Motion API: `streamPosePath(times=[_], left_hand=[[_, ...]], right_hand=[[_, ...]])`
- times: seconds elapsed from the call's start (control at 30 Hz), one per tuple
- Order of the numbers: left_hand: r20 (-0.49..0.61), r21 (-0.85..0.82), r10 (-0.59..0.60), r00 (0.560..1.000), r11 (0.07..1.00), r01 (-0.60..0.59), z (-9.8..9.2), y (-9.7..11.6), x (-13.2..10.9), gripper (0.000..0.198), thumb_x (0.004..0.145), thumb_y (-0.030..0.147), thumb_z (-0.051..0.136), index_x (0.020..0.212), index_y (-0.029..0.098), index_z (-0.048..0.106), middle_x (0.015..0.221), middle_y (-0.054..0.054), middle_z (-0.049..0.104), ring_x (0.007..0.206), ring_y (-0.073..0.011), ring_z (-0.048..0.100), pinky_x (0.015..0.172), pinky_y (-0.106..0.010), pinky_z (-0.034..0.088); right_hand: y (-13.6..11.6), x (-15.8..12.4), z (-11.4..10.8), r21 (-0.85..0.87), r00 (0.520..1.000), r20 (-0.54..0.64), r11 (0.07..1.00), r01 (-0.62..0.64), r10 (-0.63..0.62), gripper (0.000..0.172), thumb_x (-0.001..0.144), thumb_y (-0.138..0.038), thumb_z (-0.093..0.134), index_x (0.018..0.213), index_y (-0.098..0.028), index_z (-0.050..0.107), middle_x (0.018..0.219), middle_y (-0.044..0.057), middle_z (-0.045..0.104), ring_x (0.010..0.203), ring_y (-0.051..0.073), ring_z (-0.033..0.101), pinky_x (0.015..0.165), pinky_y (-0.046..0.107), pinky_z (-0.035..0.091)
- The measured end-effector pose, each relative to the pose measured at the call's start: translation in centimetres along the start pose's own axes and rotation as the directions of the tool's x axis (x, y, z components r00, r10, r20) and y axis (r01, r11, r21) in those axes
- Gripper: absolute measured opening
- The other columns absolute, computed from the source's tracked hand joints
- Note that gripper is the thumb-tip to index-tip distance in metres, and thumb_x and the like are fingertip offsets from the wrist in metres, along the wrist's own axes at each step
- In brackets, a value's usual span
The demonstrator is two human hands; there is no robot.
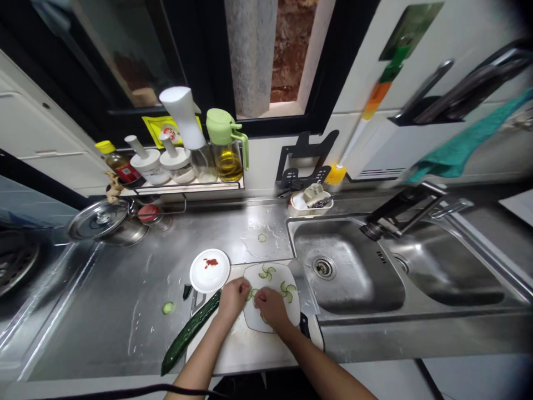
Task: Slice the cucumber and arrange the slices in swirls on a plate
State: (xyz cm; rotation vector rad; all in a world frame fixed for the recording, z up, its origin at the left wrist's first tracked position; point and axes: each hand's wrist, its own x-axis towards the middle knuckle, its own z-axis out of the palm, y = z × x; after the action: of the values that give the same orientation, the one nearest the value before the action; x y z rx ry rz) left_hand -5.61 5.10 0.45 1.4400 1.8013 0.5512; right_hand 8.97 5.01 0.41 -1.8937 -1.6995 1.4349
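A white square plate (272,283) lies on a white cutting board (245,347) and carries cucumber slices arranged in small pinwheels (267,272). My left hand (233,296) and my right hand (270,305) meet at the plate's left side, fingers pinched on thin cucumber slices (252,293). A whole dark green cucumber (190,331) lies slanted across the board's left edge, just beside my left forearm.
A round white plate (209,270) holds a bit of red chilli. A cleaver blade (303,286) lies right of the square plate, by the steel sink (350,272). Loose cucumber slices (167,307) sit on the counter. Oil and seasoning bottles (227,147) line the back shelf.
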Motion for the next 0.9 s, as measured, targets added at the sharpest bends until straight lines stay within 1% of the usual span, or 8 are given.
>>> streamPosePath(times=[0.17,0.4,0.5,0.6,0.73,0.8,0.9], left_hand=[[0.013,0.110,0.048,0.999,0.993,-0.050,0.15,0.27,0.46,0.013,0.075,0.014,0.053,0.069,0.018,0.063,0.066,-0.001,0.061,0.068,-0.0135,0.054,0.065,-0.022,0.034],[0.009,0.126,0.072,0.997,0.989,-0.072,0.23,0.01,0.63,0.011,0.076,0.014,0.054,0.071,0.019,0.063,0.068,0.000,0.060,0.069,-0.0133,0.054,0.066,-0.022,0.034],[0.012,0.144,0.065,0.998,0.987,-0.066,0.21,0.05,0.58,0.011,0.076,0.014,0.055,0.079,0.018,0.064,0.071,-0.001,0.061,0.072,-0.0142,0.055,0.069,-0.023,0.036],[0.007,0.156,0.062,0.998,0.986,-0.062,0.34,0.04,0.47,0.017,0.076,0.014,0.056,0.090,0.018,0.065,0.075,-0.002,0.062,0.079,-0.0162,0.056,0.074,-0.025,0.037],[-0.007,0.167,0.067,0.998,0.984,-0.064,0.66,-0.14,0.29,0.022,0.076,0.012,0.055,0.096,0.018,0.063,0.077,-0.003,0.062,0.082,-0.0170,0.055,0.075,-0.026,0.037],[-0.018,0.179,0.069,0.997,0.982,-0.065,0.74,-0.20,0.21,0.020,0.077,0.012,0.055,0.094,0.018,0.062,0.077,-0.003,0.061,0.080,-0.0166,0.055,0.073,-0.026,0.036],[-0.031,0.215,0.112,0.993,0.971,-0.103,0.72,-0.20,0.10,0.010,0.078,0.013,0.054,0.082,0.019,0.060,0.075,-0.002,0.059,0.077,-0.0162,0.053,0.070,-0.025,0.035]], right_hand=[[-0.05,0.41,0.14,-0.094,1.000,-0.019,0.995,0.019,-0.021,0.014,0.073,-0.014,0.051,0.067,-0.020,0.061,0.068,0.000,0.066,0.069,0.015,0.061,0.064,0.025,0.038],[0.17,0.73,0.59,-0.176,0.998,-0.031,0.983,0.055,-0.061,0.015,0.076,-0.015,0.051,0.066,-0.020,0.061,0.069,0.001,0.066,0.071,0.015,0.060,0.063,0.024,0.036],[0.28,0.72,0.65,-0.199,0.996,-0.035,0.977,0.074,-0.083,0.014,0.077,-0.015,0.050,0.069,-0.019,0.061,0.071,0.001,0.066,0.071,0.015,0.060,0.063,0.024,0.035],[0.28,0.66,0.62,-0.225,0.994,-0.033,0.970,0.094,-0.104,0.014,0.078,-0.014,0.050,0.073,-0.019,0.062,0.073,0.001,0.067,0.072,0.015,0.060,0.065,0.024,0.035],[0.12,0.55,0.62,-0.266,0.993,-0.021,0.958,0.109,-0.119,0.014,0.078,-0.013,0.050,0.076,-0.019,0.062,0.075,0.002,0.067,0.074,0.016,0.060,0.068,0.025,0.035],[0.03,0.50,0.65,-0.287,0.993,-0.018,0.952,0.106,-0.116,0.014,0.078,-0.012,0.050,0.078,-0.019,0.062,0.076,0.002,0.068,0.075,0.016,0.061,0.069,0.026,0.035],[-0.06,0.41,0.66,-0.313,0.994,-0.008,0.944,0.102,-0.110,0.014,0.080,-0.013,0.049,0.082,-0.019,0.062,0.079,0.002,0.068,0.077,0.016,0.061,0.070,0.025,0.035]])
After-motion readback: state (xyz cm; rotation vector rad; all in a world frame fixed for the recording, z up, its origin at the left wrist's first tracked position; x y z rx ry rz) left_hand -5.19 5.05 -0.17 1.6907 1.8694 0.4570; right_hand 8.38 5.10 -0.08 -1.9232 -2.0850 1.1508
